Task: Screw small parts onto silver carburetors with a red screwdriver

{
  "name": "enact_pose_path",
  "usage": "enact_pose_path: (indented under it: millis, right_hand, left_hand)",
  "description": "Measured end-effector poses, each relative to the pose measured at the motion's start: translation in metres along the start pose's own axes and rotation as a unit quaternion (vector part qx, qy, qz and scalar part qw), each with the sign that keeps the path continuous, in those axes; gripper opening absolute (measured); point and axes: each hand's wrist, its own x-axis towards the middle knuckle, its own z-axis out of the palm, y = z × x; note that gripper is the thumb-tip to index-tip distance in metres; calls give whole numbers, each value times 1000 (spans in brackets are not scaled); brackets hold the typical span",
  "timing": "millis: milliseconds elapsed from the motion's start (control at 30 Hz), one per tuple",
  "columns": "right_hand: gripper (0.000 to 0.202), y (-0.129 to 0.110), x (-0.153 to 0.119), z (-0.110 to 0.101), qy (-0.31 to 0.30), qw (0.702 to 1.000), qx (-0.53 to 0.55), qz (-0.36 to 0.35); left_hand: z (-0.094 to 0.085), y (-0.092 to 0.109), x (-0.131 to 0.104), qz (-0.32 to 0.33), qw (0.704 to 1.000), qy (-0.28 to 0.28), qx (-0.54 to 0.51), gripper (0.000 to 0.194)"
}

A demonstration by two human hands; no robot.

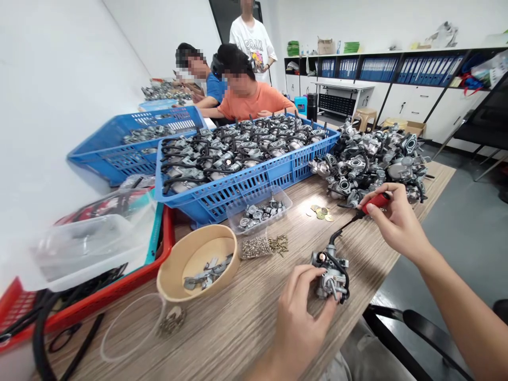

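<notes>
My left hand (pixel 304 312) grips a small silver carburetor (pixel 329 280) on the wooden table, thumb and fingers on either side of it. A black hose curves round the carburetor's right side. In my right hand (pixel 400 227) is a screwdriver (pixel 376 203) with a red and black handle, its shaft slanting down to the left. Its tip lies near the black piece on top of the carburetor; whether they touch I cannot tell. Just beyond the screwdriver rises a heap of carburetors (pixel 377 164). Several thin round brass-coloured discs (pixel 320 212) lie left of the screwdriver.
A blue crate (pixel 238 188) packed with carburetors stands ahead, another blue crate (pixel 115 153) behind it. Nearer are a clear tray (pixel 286 197) of metal parts, spilled screws (pixel 280 243), a cream bowl (pixel 166 280) and a red crate (pixel 115 301). Co-workers (pixel 254 98) are beyond the crates.
</notes>
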Motion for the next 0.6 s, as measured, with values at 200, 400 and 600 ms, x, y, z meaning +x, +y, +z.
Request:
enact_pose_path:
  millis: [200, 400, 600]
  right_hand:
    - [26, -1, -1, -7, 21, 1000, 6, -1]
    - [30, -18, -4, -25, 74, 996, 33, -32]
    - [35, -47, -15, -38, 128, 986, 74, -75]
  left_hand:
    - [1, 0, 0, -5, 1000, 0, -5, 31]
    - [3, 0, -1, -10, 1000, 3, -13, 31]
    - [4, 2, -1, -23, 1000, 7, -11, 30]
